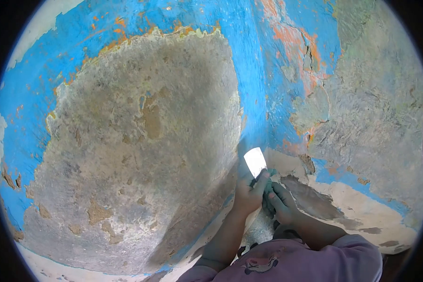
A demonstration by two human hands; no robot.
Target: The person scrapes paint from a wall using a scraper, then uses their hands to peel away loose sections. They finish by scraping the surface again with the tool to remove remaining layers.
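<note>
My left hand (250, 193) is closed around the lower end of a putty knife (255, 160), its thumb pressed near the base of the blade. The broad, bright blade points up toward the wall corner. Close against it, my right hand (283, 205) has its fingers curled in by a dark greenish lump (268, 190) between the two hands. Whether this lump is the knife's handle or a separate thing I cannot tell. Both hands are in front of my chest, below the blue corner strip (254, 108).
A wall on the left has a large bare grey patch (141, 141) ringed by blue paint (28, 108). The right wall (376, 108) is rough, with cracked, peeling orange and blue paint (310, 51). Pale ground with a dark patch (312, 197) lies at the walls' foot.
</note>
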